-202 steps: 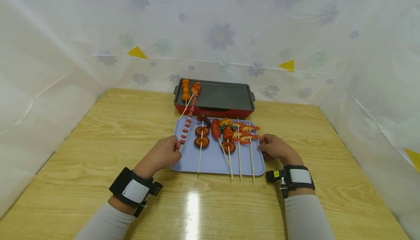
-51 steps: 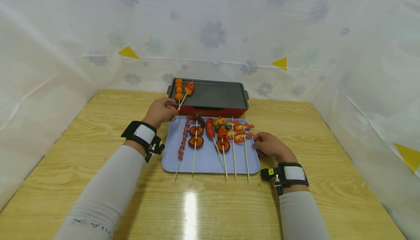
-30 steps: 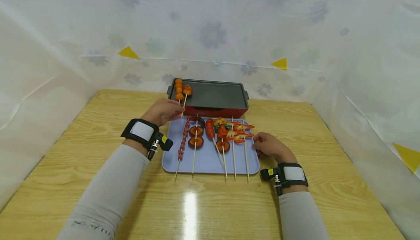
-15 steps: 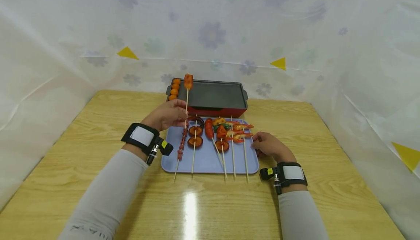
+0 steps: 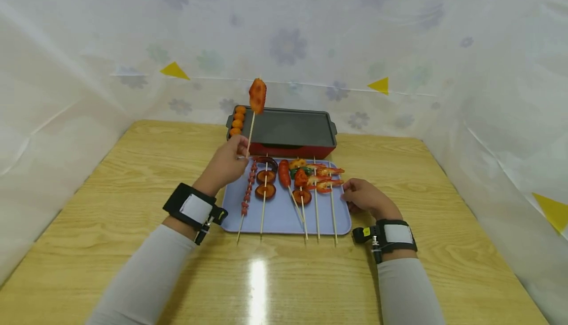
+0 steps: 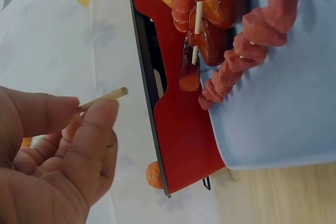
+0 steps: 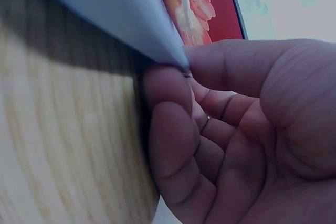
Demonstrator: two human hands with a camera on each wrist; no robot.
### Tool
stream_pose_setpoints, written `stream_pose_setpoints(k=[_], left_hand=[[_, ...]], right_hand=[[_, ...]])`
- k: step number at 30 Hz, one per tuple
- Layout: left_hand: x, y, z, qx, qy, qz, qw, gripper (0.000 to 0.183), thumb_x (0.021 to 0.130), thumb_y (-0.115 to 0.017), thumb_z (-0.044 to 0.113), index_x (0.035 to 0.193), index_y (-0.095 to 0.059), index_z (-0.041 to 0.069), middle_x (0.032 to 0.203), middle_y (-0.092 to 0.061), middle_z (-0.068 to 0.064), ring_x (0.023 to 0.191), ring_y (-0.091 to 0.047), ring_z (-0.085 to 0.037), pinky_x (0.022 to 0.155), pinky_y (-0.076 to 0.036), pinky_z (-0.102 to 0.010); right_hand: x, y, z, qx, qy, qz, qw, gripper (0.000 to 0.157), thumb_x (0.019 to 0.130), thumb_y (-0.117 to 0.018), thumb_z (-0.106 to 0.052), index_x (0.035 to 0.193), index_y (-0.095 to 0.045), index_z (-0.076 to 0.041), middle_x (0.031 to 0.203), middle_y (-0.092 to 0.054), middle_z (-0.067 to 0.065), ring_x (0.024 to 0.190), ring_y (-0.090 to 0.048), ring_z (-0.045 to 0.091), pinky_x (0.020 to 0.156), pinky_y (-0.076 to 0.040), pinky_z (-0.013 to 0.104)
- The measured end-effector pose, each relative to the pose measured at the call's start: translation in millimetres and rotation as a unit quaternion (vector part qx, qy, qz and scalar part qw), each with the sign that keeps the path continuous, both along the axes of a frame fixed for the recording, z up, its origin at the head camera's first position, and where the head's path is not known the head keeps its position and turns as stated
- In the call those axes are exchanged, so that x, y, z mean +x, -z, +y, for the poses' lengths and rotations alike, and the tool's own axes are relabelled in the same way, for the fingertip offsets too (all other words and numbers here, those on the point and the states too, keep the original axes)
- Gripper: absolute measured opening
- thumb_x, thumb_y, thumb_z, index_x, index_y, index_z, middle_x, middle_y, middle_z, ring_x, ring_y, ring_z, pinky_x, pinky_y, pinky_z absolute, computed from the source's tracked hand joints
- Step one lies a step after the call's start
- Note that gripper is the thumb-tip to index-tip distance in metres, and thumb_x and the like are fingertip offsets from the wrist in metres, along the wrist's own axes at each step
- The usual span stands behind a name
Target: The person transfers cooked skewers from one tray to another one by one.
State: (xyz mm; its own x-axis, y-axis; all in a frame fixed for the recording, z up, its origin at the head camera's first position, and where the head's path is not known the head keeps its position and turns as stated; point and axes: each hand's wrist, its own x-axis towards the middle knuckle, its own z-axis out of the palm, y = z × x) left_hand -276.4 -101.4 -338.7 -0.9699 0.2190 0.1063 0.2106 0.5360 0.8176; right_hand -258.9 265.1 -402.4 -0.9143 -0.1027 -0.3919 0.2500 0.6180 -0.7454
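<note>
My left hand [image 5: 225, 166] pinches the bare stick of a skewer [image 5: 257, 96] between thumb and fingertips. One orange-brown piece tops this skewer, raised upright before the grill [image 5: 293, 126]. The stick's blunt end pokes out past the fingertips [image 6: 105, 114] in the left wrist view. On the right, my right hand [image 5: 369, 199] pinches the rim of the pale blue tray [image 5: 284, 222], thumb above and fingers curled below. Nearest the left hand on the tray lies a skewer of small red meat pieces [image 5: 245, 201]. A skewer of orange balls [image 5: 237, 124] rests at the grill's left end.
Across the tray lie a mushroom skewer [image 5: 265, 191], a sausage skewer [image 5: 284, 174], a mixed skewer [image 5: 301, 179] and shrimp skewers [image 5: 328, 187]. Several sticks overhang its front rim. Behind the grill hangs a flowered plastic sheet [image 5: 288, 49]; a wooden table [image 5: 284, 285] lies beneath.
My left hand let go of the small-meat skewer, leaving it on the tray. It then took the orange-brown skewer off the grill and raised it upright. The right hand stayed at the rim.
</note>
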Motion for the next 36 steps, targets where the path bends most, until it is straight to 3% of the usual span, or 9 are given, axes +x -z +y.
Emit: stream_pose_setpoints(k=[4,9,15,23,30,36], left_hand=[[9.0,3.3,-5,0.006,-0.03,0.04,0.9987,0.022,0.097,-0.054,0.003,0.119,-0.053,0.002,0.11,-0.058,-0.015,0.103,-0.06,-0.032,0.075,-0.049,-0.04],[17.7,3.2,-10,0.006,-0.041,0.079,0.996,0.018,0.098,-0.056,0.003,0.115,-0.056,0.001,0.107,-0.06,-0.016,0.088,-0.063,-0.03,0.067,-0.049,-0.038],[28.3,4.0,-14,-0.027,-0.038,0.09,0.9949,0.011,0.097,-0.056,0.003,0.108,-0.055,0.003,0.103,-0.059,-0.014,0.07,-0.057,-0.025,0.057,-0.043,-0.035],[40.2,10.9,-19,-0.06,-0.012,0.051,0.9968,0.01,0.094,-0.056,-0.002,0.101,-0.051,0.002,0.095,-0.055,-0.013,0.068,-0.049,-0.022,0.057,-0.041,-0.033],[44.8,12.0,-28,-0.102,0.014,-0.025,0.9944,0.015,0.094,-0.054,0.003,0.108,-0.052,0.0,0.097,-0.056,-0.013,0.074,-0.051,-0.023,0.06,-0.043,-0.033],[50.9,15.9,-32,-0.103,0.029,-0.06,0.9924,0.013,0.092,-0.054,0.003,0.105,-0.052,0.0,0.093,-0.054,-0.011,0.073,-0.05,-0.021,0.059,-0.043,-0.032]], right_hand=[[-0.1,1.2,0,-0.001,0.001,0.0,1.0,0.023,0.097,-0.057,-0.011,0.116,-0.051,0.001,0.086,-0.056,0.01,0.07,-0.058,0.021,0.062,-0.05,0.033],[-0.1,1.4,0,0.001,0.001,0.003,1.0,0.022,0.097,-0.057,-0.011,0.115,-0.051,0.001,0.085,-0.056,0.01,0.07,-0.058,0.021,0.061,-0.05,0.033],[0.9,0.8,1,0.004,0.0,0.003,1.0,0.023,0.097,-0.057,-0.012,0.116,-0.052,0.001,0.086,-0.057,0.01,0.071,-0.058,0.022,0.062,-0.05,0.033],[0.2,0.3,0,0.002,0.004,0.0,1.0,0.022,0.097,-0.057,-0.012,0.116,-0.052,0.0,0.086,-0.057,0.01,0.071,-0.058,0.022,0.062,-0.05,0.033],[0.7,1.5,-1,0.004,0.002,0.003,1.0,0.023,0.098,-0.058,-0.012,0.116,-0.052,0.001,0.086,-0.057,0.01,0.071,-0.058,0.021,0.062,-0.05,0.033],[1.1,0.9,-1,0.003,0.0,0.004,1.0,0.022,0.098,-0.058,-0.012,0.115,-0.052,0.001,0.086,-0.057,0.01,0.07,-0.058,0.021,0.062,-0.05,0.033]])
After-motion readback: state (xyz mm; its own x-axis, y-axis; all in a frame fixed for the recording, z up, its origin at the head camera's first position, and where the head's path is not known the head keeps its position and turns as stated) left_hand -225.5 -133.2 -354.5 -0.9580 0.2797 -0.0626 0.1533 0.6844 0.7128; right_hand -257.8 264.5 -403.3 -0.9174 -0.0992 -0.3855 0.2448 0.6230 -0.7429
